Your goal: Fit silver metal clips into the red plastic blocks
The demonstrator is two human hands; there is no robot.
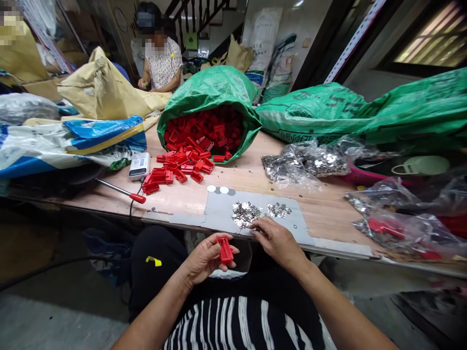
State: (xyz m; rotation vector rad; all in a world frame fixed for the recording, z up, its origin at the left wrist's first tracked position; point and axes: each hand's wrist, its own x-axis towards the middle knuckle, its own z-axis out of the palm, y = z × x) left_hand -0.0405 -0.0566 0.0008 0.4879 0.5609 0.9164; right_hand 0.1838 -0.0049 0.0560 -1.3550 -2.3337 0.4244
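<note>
The left hand point(205, 260) grips a red case point(226, 252), hollow side up; the right hand point(280, 244), fingertips nearly together, touches metal pieces point(243, 212) just ahead, any hold unclear. Best handling: case steady, pieces pinched singly.

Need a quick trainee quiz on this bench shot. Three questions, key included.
1. What is the left hand holding?
2. True or false: the green woven plastic sack is closed.
3. Which is nearest the right hand: A) white rectangular device; B) larger heap of small silvery metal pieces; C) red-gripped metal rod?

Key:
1. A red rectangular plastic part.
2. False; its mouth gapes, showing similar red plastic parts.
3. B.
</note>
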